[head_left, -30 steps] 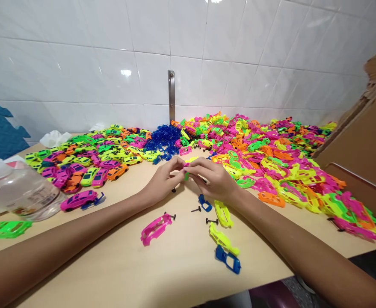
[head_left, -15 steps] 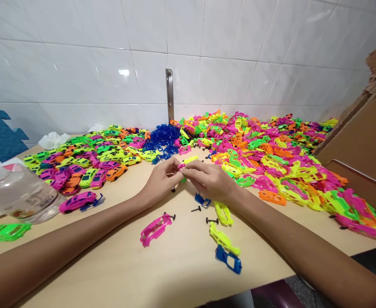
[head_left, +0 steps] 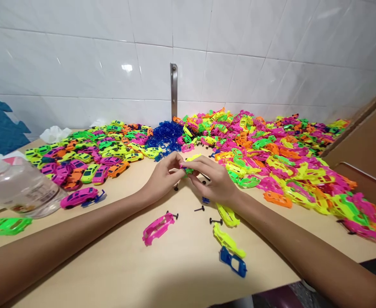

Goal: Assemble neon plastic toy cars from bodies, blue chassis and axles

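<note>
My left hand (head_left: 162,179) and my right hand (head_left: 214,179) meet above the middle of the table, fingers closed on a small green toy car part (head_left: 188,170). A bit of pink shows at the left fingertips; most of what is held is hidden. Near my right forearm lie yellow car bodies (head_left: 229,241), a blue window insert (head_left: 233,261) and a black wheel axle (head_left: 216,221). A pink car body (head_left: 158,228) rests on the table nearer to me, with another axle at its end.
Assembled toy cars (head_left: 91,172) spread at the left, beside a clear plastic bottle (head_left: 35,188). Blue inserts (head_left: 165,134) are heaped by the tiled wall. Loose coloured car bodies (head_left: 284,167) pile up at the right, next to a cardboard box (head_left: 364,149).
My hands stay together, but the right fingers have shifted and more of the green part shows between them. The whole view has moved slightly.
</note>
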### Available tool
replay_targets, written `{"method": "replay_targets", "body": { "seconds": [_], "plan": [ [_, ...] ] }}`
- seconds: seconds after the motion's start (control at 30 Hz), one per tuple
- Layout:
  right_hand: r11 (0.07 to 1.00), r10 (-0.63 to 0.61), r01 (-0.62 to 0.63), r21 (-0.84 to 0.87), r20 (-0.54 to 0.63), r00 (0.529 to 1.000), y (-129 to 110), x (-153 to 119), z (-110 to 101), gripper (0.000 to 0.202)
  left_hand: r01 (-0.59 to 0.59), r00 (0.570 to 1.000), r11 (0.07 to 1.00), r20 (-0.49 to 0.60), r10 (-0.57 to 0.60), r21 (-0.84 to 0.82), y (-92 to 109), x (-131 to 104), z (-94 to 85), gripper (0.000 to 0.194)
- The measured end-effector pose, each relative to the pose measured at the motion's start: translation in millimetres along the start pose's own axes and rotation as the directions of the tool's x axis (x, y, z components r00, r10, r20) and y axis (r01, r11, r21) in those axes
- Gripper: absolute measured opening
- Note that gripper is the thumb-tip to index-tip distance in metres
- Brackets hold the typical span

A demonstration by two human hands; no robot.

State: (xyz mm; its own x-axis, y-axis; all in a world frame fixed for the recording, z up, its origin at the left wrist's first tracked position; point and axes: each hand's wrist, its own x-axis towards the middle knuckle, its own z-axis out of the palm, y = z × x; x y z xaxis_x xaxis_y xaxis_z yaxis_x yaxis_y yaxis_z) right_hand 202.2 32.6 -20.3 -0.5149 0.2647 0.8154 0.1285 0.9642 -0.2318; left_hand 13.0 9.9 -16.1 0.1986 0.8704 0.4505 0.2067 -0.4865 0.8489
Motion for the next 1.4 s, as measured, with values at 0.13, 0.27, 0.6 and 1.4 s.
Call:
{"method": "replay_targets", "body": {
  "seconds": [0.13, 0.27, 0.6, 1.4],
  "plan": [
    [1.000, -0.014, 0.014, -0.005, -0.014, 1.000, -2, 2, -2, 0.035, -0.008, 1.000, 0.992, 0.021, 0.011, -0.129, 0, 2, -0.3, 0.012],
    [0.999, -0.036, 0.035, -0.019, -0.033, 0.999, 0, 3, -6, 0.037, 0.034, 0.995, 0.973, 0.097, -0.012, -0.228, -1, 2, -0.4, 0.015],
    [0.980, -0.011, 0.013, -0.198, 0.013, 1.000, 4, 1, -11, 0.040, -0.072, 0.996, 0.990, -0.047, 0.078, 0.120, -1, -2, 1.8, 0.017],
    [0.920, -0.262, 0.281, -0.272, 0.105, 0.959, -19, 6, 2, 0.026, -0.119, 0.993, 0.993, -0.026, 0.119, 0.003, 5, -3, -1.1, 0.019]
  ]
}}
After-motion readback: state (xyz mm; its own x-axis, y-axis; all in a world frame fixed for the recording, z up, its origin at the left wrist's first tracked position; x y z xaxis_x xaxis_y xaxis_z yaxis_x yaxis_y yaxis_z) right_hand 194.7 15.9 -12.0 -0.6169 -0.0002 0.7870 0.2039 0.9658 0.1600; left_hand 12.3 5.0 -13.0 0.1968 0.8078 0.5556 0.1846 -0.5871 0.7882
